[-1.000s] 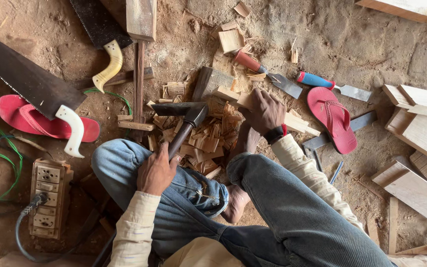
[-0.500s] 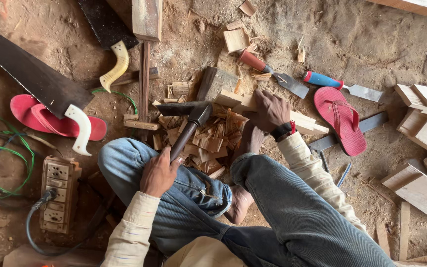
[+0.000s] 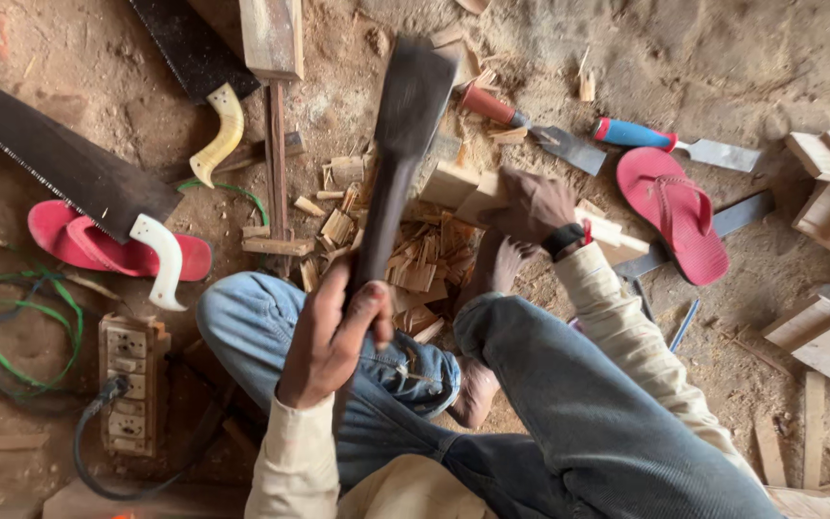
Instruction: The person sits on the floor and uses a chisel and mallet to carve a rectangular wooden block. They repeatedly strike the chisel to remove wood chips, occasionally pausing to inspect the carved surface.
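Two hands share the work: the left hand (image 3: 333,336) grips a raised adze (image 3: 398,154) by its handle, while the right hand (image 3: 530,204) clasps a wood block (image 3: 463,187) steady on the dirt floor (image 3: 742,58) among chips.

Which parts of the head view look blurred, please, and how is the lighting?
In the head view, the dark chopping tool raised in the left hand is smeared by motion blur; the saws, the red sandal and the right hand look sharp; the light is soft and even, without glare or hard shadows.
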Tool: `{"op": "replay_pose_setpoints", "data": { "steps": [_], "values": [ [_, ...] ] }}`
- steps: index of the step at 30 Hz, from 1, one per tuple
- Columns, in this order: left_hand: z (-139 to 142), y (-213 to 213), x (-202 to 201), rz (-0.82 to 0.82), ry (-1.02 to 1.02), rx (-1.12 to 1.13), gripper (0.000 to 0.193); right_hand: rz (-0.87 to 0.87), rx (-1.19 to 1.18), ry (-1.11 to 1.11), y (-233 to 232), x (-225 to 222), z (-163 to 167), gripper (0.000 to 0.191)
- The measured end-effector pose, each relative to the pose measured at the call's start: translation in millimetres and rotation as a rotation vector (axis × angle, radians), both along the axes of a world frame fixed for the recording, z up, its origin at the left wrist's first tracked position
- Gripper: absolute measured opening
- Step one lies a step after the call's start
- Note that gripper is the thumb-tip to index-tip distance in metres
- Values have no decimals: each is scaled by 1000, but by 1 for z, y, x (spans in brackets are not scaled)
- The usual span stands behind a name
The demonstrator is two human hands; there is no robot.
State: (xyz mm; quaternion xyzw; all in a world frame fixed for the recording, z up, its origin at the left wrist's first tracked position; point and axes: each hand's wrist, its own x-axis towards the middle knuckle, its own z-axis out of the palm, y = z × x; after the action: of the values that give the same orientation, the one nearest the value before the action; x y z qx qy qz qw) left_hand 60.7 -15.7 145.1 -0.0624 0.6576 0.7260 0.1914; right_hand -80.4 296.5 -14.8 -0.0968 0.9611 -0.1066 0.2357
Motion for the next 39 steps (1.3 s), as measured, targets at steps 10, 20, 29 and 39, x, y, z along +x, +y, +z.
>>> {"op": "replay_pose_setpoints", "data": {
  "steps": [10, 20, 29, 39],
  "values": [
    [-58, 46, -19, -59, -112, -324, 25, -22, -125, 198, 5, 1, -4, 69],
    [51, 45, -26, -12, 279, -156, 38, -42, -108, 186, 5, 3, 0, 71],
    [-47, 69, -31, -46, 489, -586, 39, 5, -134, 455, 17, 1, -32, 83],
    [76, 58, -30, -68, 428, -314, 44, -29, -72, 212, 7, 4, -1, 76]
  ]
}}
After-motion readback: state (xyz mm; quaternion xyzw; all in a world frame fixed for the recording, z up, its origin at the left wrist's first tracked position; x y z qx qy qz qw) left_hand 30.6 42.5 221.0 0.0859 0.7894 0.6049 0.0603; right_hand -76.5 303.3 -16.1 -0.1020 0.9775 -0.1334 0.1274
